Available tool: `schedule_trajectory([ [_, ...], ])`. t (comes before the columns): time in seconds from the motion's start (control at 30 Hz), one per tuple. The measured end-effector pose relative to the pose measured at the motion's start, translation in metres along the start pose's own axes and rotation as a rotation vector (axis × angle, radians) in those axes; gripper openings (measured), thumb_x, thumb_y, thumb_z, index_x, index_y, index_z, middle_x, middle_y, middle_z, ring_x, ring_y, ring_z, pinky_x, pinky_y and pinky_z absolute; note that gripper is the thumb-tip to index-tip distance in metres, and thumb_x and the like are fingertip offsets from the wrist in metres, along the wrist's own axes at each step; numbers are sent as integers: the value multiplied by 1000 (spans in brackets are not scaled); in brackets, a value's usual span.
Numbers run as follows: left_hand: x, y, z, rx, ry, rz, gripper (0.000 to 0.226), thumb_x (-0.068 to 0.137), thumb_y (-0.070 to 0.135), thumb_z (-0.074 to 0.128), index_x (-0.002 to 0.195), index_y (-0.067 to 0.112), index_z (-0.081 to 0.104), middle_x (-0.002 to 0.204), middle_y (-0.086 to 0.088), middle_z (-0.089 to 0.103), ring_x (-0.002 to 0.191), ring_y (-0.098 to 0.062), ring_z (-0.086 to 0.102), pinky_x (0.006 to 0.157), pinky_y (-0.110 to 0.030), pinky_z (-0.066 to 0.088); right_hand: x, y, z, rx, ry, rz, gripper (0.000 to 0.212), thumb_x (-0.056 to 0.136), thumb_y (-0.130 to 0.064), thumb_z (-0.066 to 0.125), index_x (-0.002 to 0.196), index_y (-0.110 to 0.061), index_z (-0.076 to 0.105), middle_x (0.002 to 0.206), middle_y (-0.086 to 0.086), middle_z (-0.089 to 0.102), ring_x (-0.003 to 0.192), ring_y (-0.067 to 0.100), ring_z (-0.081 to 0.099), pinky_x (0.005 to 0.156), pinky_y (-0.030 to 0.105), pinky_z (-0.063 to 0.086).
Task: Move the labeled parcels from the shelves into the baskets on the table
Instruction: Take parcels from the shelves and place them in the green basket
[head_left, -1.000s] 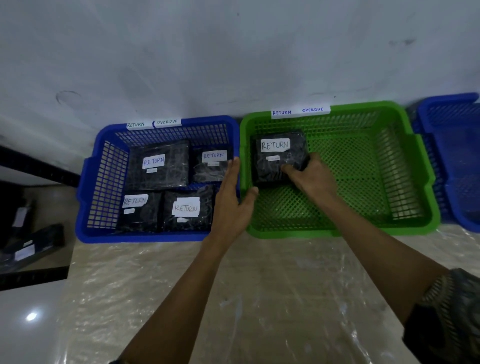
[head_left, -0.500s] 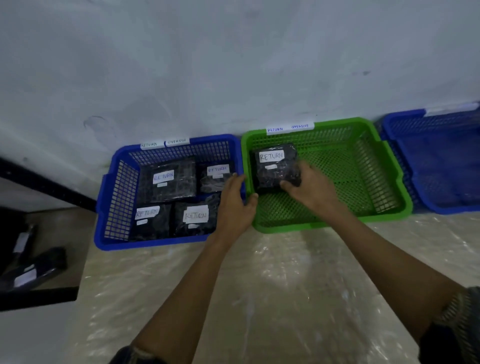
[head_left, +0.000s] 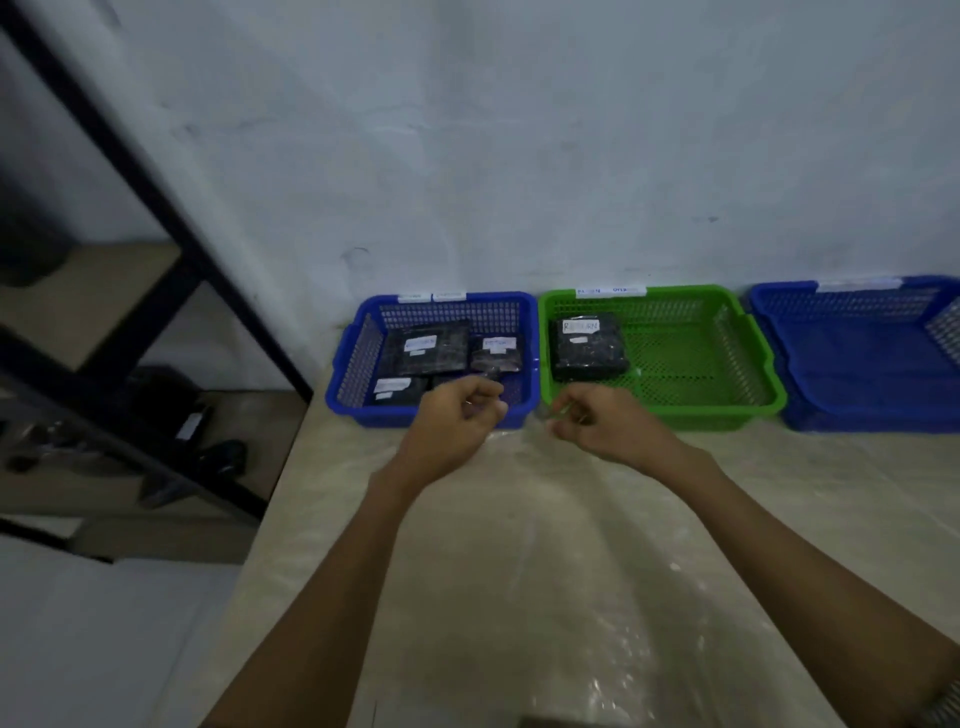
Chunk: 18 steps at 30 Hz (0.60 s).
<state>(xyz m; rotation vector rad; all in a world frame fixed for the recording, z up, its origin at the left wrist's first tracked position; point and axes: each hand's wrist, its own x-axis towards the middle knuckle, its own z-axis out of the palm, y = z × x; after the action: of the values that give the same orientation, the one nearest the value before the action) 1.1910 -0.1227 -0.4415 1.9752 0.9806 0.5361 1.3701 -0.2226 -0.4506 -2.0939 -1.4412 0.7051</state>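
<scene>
While your arms stretch over the counter (head_left: 519, 597), your left grip (head_left: 457, 418) and right grip (head_left: 597, 423) hang loosely curled, clamped on nothing; motion blur hides the finer finger detail.

- Left grip: in front of the near wall of the blue basket (head_left: 350, 364).
- Right grip: just before the front rim of the green basket (head_left: 756, 358).
- Both baskets: rigid plastic, lattice walls, paper strips on the back rims.
- Green basket: one black parcel (head_left: 587, 348), glossy wrap, rectangular, white label, lying flat in the back-left corner.
- Blue basket: several flat labelled parcels (head_left: 426, 348) of the same wrap.
- Far right: second blue basket (head_left: 857, 395).
- Counter: under wrinkled clear film.
- Left: black metal shelf frame (head_left: 171, 223).
</scene>
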Motion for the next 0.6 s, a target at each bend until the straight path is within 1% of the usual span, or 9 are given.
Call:
schedule_trajectory([
  [0.07,-35,4,-18,6,8,-14,14,86,17,67,100,16,68,86,3,67,76,-5,60,75,-16,48,-24,-22,5,49,-5,-57,18,81,-33,69,95,-23,64,83,-1,65,76,15,60,73,30,49],
  [0.13,-67,6,-37,22,12,-40,14,87,19,67,100,18,67,85,9,65,73,-1,58,72,-15,47,-46,-47,10,58,-25,-104,14,81,-33,69,91,-26,62,83,1,65,74,15,59,72,30,48],
  [0.23,-111,7,-69,105,-8,-69,16,87,24,67,102,21,64,81,16,61,65,5,54,65,-14,46,-74,-83,19,1,-85,-147,20,82,-35,68,96,-21,63,84,0,64,75,14,58,67,26,45],
  [0.3,-139,8,-92,157,-13,-83,20,86,29,68,104,23,64,82,14,62,66,4,55,65,-15,47,-91,-108,26,-39,-126,-170,22,82,-37,67,97,-22,62,82,-4,62,73,12,58,62,22,43],
  [0.4,-187,9,-134,192,34,-69,21,86,28,68,106,21,64,86,11,64,75,-4,59,70,-17,48,-120,-149,42,-44,-140,-214,20,82,-39,67,96,-25,61,84,-4,63,74,12,60,66,23,45],
  [0.5,-235,6,-177,157,117,-36,22,86,27,68,107,19,66,90,6,69,83,-9,65,75,-23,52,-146,-194,60,-22,-106,-251,17,82,-36,68,93,-25,61,87,-1,65,75,12,60,67,21,46],
  [0.53,-254,4,-193,139,145,-20,22,87,26,68,107,17,66,91,3,70,84,-10,66,74,-21,51,-155,-210,68,-5,-88,-267,16,82,-35,68,92,-25,61,88,0,66,75,12,61,67,21,47],
  [0.6,-295,-6,-226,134,164,3,21,88,24,66,107,16,66,92,3,69,83,-8,65,70,-12,49,-172,-241,90,32,-57,-299,15,82,-33,69,90,-23,62,88,3,68,74,13,63,68,24,50],
])
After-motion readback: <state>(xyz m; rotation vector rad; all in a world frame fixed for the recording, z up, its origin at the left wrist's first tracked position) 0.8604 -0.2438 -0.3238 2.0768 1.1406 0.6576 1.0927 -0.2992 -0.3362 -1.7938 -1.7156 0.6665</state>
